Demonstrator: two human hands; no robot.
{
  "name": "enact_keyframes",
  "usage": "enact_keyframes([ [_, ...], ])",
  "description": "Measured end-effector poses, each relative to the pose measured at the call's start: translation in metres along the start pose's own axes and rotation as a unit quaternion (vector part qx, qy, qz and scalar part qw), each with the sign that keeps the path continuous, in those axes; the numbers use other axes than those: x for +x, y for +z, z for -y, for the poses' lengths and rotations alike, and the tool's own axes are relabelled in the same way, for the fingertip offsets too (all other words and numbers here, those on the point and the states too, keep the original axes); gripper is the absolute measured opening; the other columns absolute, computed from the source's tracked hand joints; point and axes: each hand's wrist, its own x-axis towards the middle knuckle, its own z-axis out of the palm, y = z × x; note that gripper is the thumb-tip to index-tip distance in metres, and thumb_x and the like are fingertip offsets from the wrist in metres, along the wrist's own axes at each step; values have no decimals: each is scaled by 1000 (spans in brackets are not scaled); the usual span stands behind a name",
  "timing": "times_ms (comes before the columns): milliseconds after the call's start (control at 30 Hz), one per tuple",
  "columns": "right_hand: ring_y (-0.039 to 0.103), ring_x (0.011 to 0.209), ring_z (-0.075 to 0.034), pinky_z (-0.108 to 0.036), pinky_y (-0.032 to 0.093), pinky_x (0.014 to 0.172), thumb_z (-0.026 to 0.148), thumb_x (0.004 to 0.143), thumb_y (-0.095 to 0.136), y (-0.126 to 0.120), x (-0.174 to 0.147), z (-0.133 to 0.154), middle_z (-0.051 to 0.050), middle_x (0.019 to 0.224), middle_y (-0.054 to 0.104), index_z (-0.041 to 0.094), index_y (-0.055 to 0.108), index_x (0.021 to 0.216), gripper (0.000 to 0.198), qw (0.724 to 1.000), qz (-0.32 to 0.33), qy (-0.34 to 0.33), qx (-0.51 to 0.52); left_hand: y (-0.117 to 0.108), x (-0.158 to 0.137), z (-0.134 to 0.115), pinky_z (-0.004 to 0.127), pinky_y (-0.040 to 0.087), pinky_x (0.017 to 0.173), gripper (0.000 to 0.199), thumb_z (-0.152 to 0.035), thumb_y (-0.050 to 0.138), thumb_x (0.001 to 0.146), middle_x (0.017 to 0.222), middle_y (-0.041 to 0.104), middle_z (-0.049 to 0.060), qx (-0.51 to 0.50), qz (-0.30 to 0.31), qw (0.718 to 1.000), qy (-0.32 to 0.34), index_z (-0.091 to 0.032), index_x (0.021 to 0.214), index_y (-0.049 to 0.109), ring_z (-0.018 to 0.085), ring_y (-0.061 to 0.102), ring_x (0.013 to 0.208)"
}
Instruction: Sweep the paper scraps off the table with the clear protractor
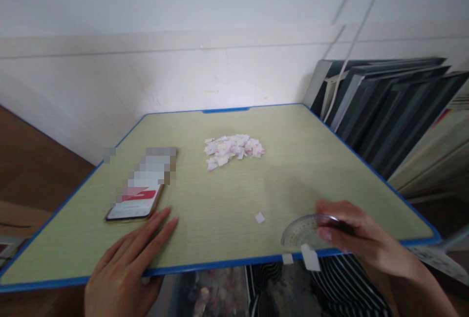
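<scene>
While our left hand rests with fingers extended, grasping nothing we can see, at the near left of the bench, just beside the phone, the paper heap lies far between our hands. Nearer our right hand, a lone scrap sits just left of the protractor it grips, curved edge facing far.

Looks like a room in someone's home tbh, small blue-edged table up by a white wall, white cable running loose down it, dark flat panels leaning on the right, brown wood over on the left
</scene>
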Motion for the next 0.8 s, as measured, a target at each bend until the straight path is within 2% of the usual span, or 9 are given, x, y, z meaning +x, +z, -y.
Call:
enact_keyframes([
  [100, 42, 45, -11, -23, 33, 43, 49, 89, 47, 2, 4, 0, 4, 50, 42, 22, 44, 63, 38, 999, 8, 36, 33, -1, 1, -1, 41, 46, 86, 57, -10, 41, 75, 132, 57, 8, 4, 3, 1000, -1, -21, 131, 41, 26, 59, 107],
  [167, 41, 45, -10, -23, 33, 44, 48, 90, 46, 4, 7, 0, 5, 51, 40, 22, 42, 64, 37, 999, 15, 42, 29, -2, 1, -1, 41, 46, 86, 57, -10, 40, 75, 132, 57, 8, 3, 6, 1000, -3, -20, 131, 42, 25, 59, 108],
  [400, 46, 53, -11, -23, 37, 50, 42, 92, 44, 8, 14, 4, 3, 59, 45, 21, 46, 67, 32, 999, 27, 9, -44, -1, 0, -2, 42, 46, 87, 58, -10, 41, 74, 132, 57, 8, 6, 6, 1000, -5, -20, 131, 42, 25, 58, 108],
  [533, 50, 58, -14, -26, 39, 55, 47, 90, 46, 7, 10, 4, 1, 60, 50, 22, 47, 65, 35, 998, 3, 7, -55, -1, 1, -2, 42, 47, 88, 57, -10, 42, 76, 133, 56, 8, 2, 9, 1000, -9, -21, 132, 41, 25, 58, 108],
  [733, 36, 43, -10, -25, 28, 41, 49, 89, 46, 0, 4, 1, 5, 49, 34, 21, 39, 57, 43, 999, -5, 48, 10, -3, 0, -1, 41, 45, 88, 59, -9, 40, 75, 133, 55, 8, 0, 12, 1000, -6, -21, 133, 39, 25, 57, 108],
  [800, 37, 44, -10, -24, 29, 42, 50, 87, 49, -3, 3, 0, 4, 49, 35, 21, 41, 55, 44, 999, -11, 44, 5, -2, 0, 0, 41, 45, 89, 61, -8, 40, 74, 134, 54, 7, -5, 12, 1000, -8, -22, 133, 38, 25, 56, 109],
])
